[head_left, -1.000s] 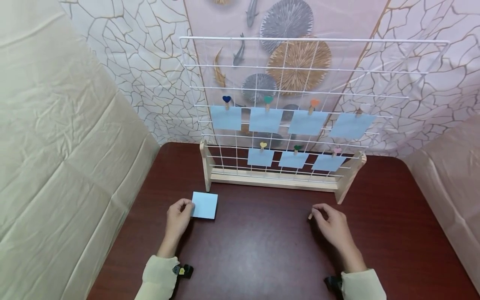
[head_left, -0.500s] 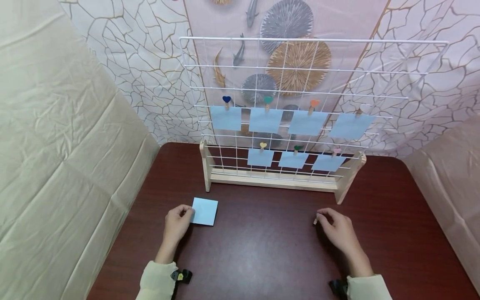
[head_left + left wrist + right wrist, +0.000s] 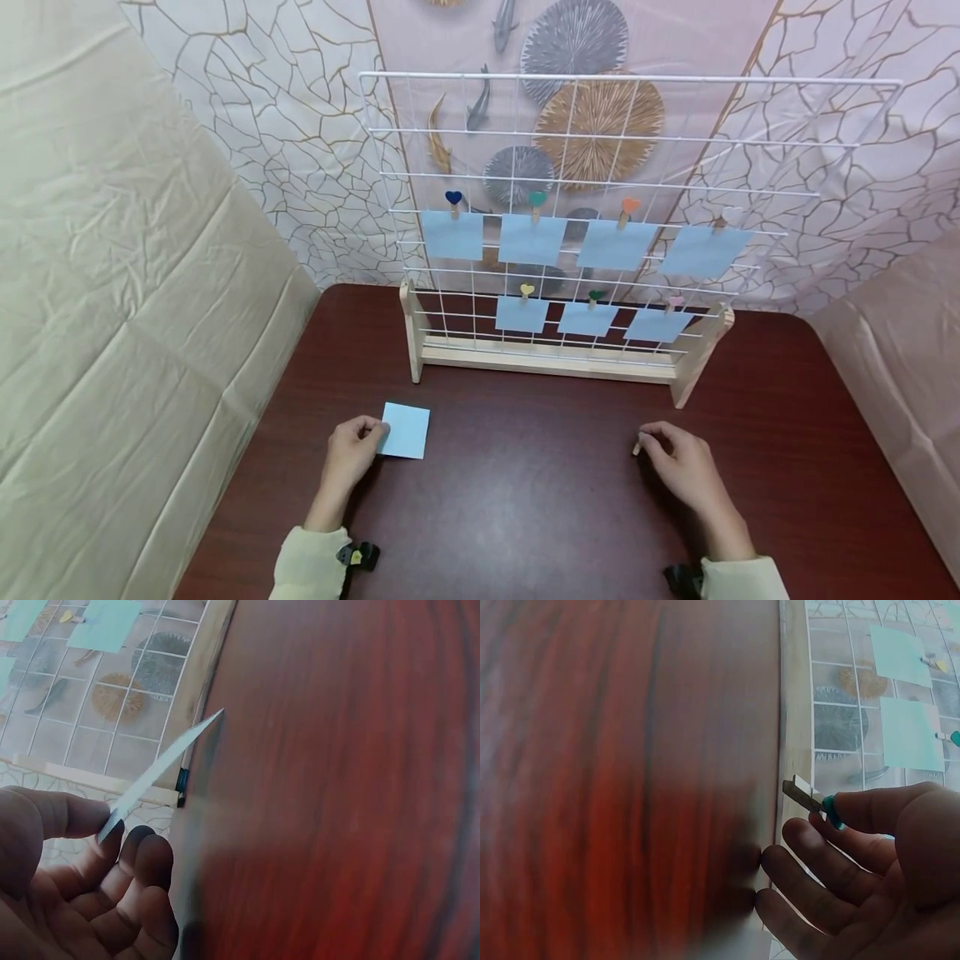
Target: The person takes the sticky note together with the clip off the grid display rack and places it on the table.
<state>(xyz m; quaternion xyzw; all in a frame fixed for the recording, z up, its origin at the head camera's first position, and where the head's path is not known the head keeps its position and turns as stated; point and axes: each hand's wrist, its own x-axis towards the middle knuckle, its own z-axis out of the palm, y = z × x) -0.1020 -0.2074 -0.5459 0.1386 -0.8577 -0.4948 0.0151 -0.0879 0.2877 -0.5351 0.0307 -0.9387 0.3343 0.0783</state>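
My left hand [image 3: 351,454] pinches a square light-blue paper note [image 3: 406,431] by its left edge, in front of the rack's left foot. In the left wrist view the note [image 3: 165,765] is seen almost edge-on between thumb and index finger. Over the right part of the table, my right hand [image 3: 684,467] pinches a small wooden clothespin [image 3: 637,448]. The right wrist view shows the clothespin [image 3: 802,793] held by its teal end, its wooden tip pointing away from the fingers. Both hands stay apart, with the bare tabletop between them.
A white wire grid rack [image 3: 570,179] on a wooden stand [image 3: 547,360] stands at the back of the dark red table [image 3: 517,500]. Blue notes [image 3: 531,239] hang from it in two rows, each under a heart-topped clothespin [image 3: 537,200]. A patterned cloth [image 3: 285,108] covers the wall behind.
Both hands have drawn back slightly toward the person, the left with the note and the right, also shifting a little rightward, with the clothespin. The rack and its hanging notes stay as they were.
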